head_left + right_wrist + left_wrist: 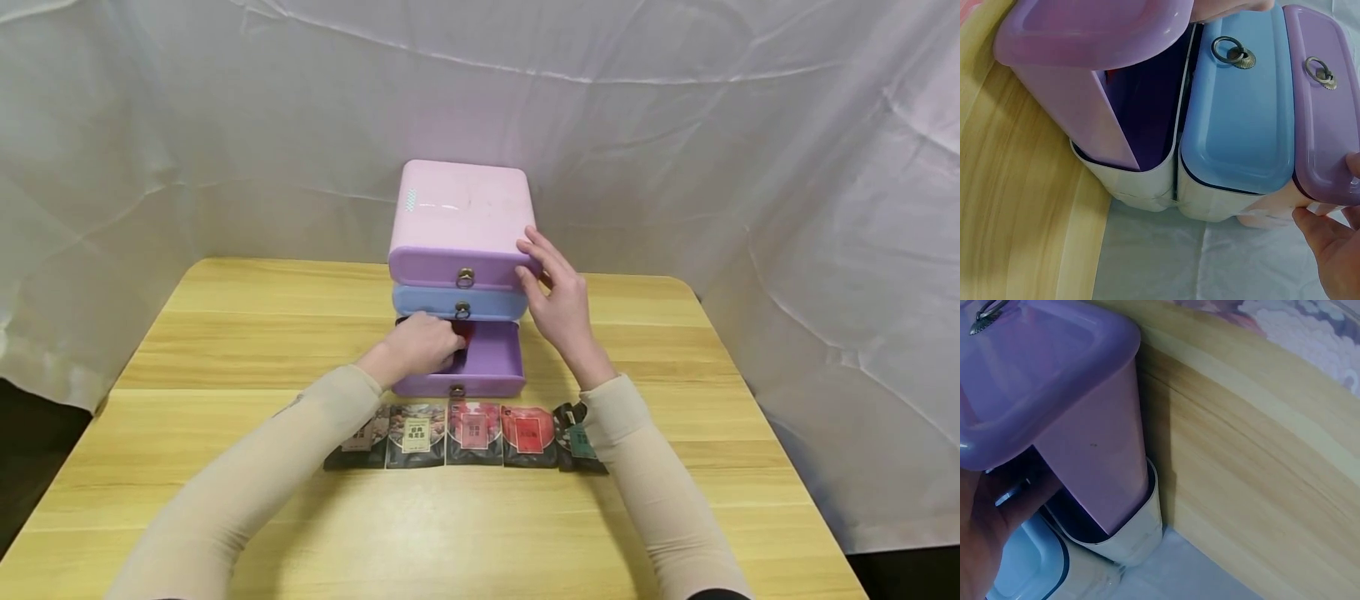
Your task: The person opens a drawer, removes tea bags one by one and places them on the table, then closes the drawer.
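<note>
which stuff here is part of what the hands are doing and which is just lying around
In use:
- drawer box, steadied by the right hand
- open bottom drawer
- red packet under the left hand in that drawer

Lying about:
- row of packets on the table
- shut blue drawer
- white cloth behind

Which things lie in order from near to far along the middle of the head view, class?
Row of packets → open bottom purple drawer with the left hand in it → shut blue drawer → shut top purple drawer, right hand on its corner → white sheet.
</note>
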